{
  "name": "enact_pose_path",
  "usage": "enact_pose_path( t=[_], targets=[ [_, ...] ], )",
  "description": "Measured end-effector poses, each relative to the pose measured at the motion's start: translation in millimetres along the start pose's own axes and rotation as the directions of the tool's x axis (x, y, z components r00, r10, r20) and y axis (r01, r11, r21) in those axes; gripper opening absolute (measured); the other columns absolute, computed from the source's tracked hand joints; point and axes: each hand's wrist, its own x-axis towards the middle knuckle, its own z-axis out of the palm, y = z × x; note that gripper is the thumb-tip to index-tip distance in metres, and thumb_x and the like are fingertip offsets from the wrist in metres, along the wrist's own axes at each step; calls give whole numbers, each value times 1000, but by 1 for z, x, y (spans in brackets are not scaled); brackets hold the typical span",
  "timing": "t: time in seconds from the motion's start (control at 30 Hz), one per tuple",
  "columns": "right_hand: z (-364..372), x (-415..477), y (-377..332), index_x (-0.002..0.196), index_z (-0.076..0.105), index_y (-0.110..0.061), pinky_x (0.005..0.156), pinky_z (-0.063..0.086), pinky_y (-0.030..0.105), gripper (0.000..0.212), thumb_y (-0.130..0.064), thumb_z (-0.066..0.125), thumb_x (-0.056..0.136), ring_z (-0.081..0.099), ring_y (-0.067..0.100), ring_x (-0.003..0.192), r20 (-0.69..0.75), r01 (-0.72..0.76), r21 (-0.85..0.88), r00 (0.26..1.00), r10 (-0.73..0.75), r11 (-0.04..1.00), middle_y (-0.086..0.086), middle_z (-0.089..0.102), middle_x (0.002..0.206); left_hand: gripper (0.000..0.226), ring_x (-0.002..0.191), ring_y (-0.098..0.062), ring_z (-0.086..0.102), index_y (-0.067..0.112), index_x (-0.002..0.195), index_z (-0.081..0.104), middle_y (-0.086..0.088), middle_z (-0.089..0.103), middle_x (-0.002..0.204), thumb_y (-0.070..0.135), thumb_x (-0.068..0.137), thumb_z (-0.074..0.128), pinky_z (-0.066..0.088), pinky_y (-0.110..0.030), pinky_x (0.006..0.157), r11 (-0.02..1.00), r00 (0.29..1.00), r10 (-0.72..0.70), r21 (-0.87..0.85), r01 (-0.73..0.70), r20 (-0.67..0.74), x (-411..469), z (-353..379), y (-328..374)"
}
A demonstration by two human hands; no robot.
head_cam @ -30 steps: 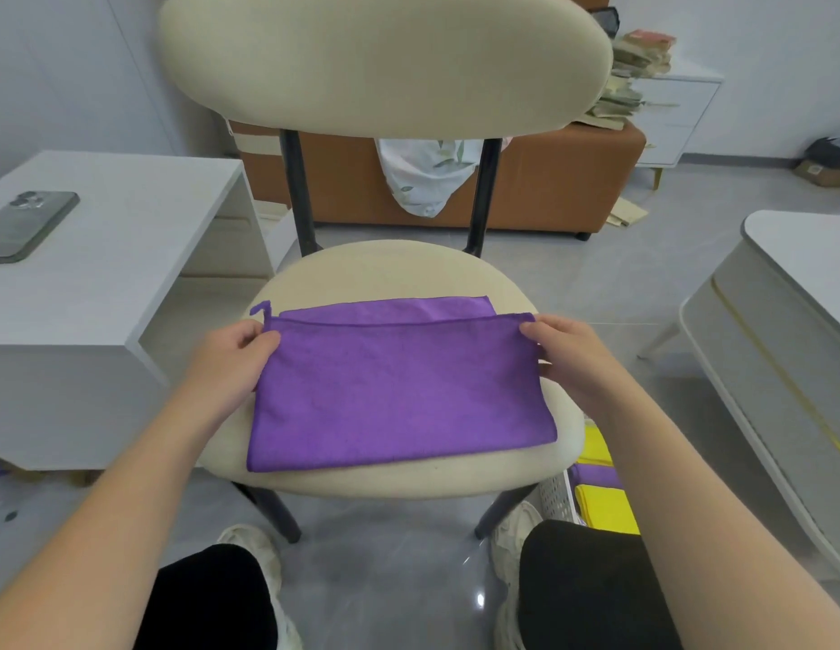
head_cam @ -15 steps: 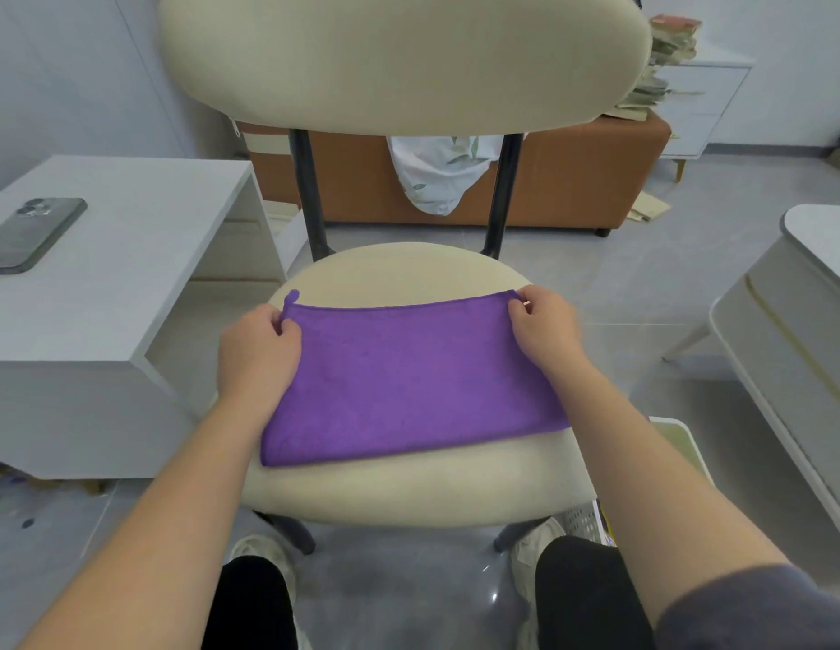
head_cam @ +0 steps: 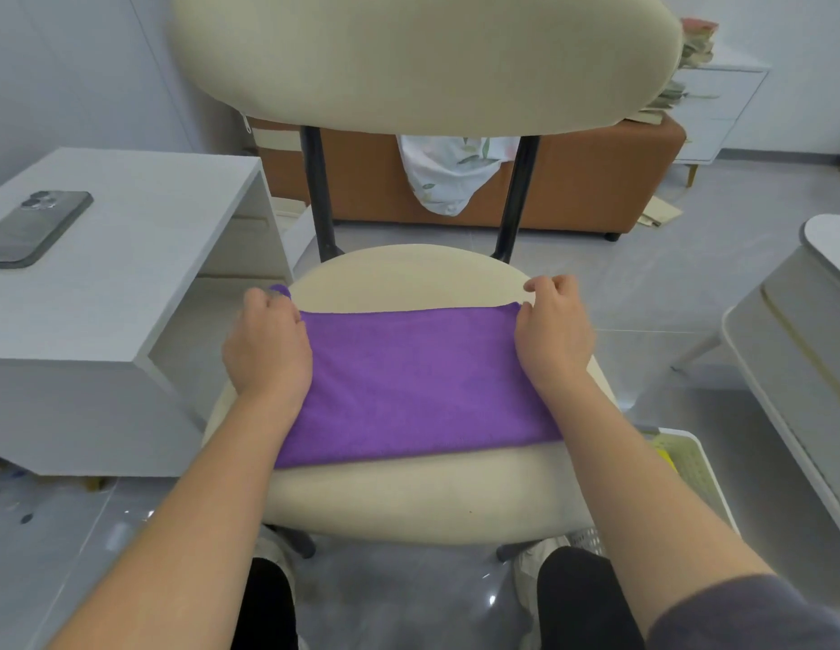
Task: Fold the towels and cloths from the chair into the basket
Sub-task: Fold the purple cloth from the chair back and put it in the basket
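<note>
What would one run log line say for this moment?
cloth: folded, on chair | left hand: grips far-left corner | right hand: pinches far-right corner | basket: floor, right

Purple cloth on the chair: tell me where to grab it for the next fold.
Probably its right short end, from the right: the purple cloth lies flat on the chair seat as a strip long from left to right. The right hand pinches the far right corner, the left hand the far left.

Both arms extended forward, left hand (head_cam: 268, 351) and right hand (head_cam: 555, 334) pinching cloth (head_cam: 418, 382) corners
</note>
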Motion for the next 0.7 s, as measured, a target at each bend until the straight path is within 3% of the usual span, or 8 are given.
enact_pose_path(
  t=[0.07,0.13,0.2,0.27,0.33,0.47,0.6,0.7],
  targets=[
    [-6,-2,-14,121,62,-11,87,42,39,34,-5,46,92,56,31,109,-6,131,46,991,-131,990,8,56,126,20,89,-34,53,8,99,72,-13,59,100,8,91,53,44,-42,73,987,988,154,53,-153,-6,1,-4,9],
    [-8,-13,-29,130,56,-12,102,37,40,36,-13,42,96,48,29,124,152,239,98,956,-252,966,6,53,137,29,106,-33,53,11,112,70,-10,63,114,10,94,48,40,-42,87,957,954,287,19,-290,85,-7,-8,25],
    [0,-32,-37,146,37,-22,115,21,48,46,-35,32,102,23,29,144,415,327,30,855,-310,944,2,28,156,41,138,-26,32,18,139,49,-4,41,148,27,100,37,22,-44,112,935,885,346,-31,-354,312,-22,-4,36],
    [10,-42,-33,153,12,-35,118,1,55,58,-56,17,99,-3,28,149,600,378,-101,761,-246,920,-4,0,163,56,149,-20,2,28,153,16,2,6,162,47,101,21,0,-46,119,924,790,327,1,-383,519,-34,5,36],
    [15,-43,-28,153,3,-40,118,-3,56,62,-64,11,96,-9,27,149,626,386,-141,748,-219,912,-5,-6,162,61,149,-20,-8,33,154,3,3,-7,162,56,99,14,-5,-46,120,922,759,300,28,-386,577,-36,9,31],
    [12,-41,-28,152,5,-42,118,-3,56,61,-64,10,96,-7,25,149,599,365,-160,774,-204,917,-6,-4,163,62,148,-22,-10,36,153,0,2,-10,162,59,97,12,-7,-48,119,925,765,276,56,-377,582,-36,7,31],
    [5,-41,-31,153,13,-35,116,-5,57,59,-56,11,99,-6,26,149,572,217,-161,816,-88,963,-2,-1,163,61,148,-23,-10,35,153,0,1,-10,162,58,98,12,-5,-50,119,932,772,238,85,-352,589,-36,8,34],
    [-10,-45,-40,154,16,-27,116,-5,58,57,-49,16,101,-6,27,149,542,133,-96,838,-60,986,3,1,163,61,148,-27,-11,31,154,2,-3,-10,162,55,99,13,-7,-52,118,968,809,121,114,-225,575,-43,9,48]
  ],
)
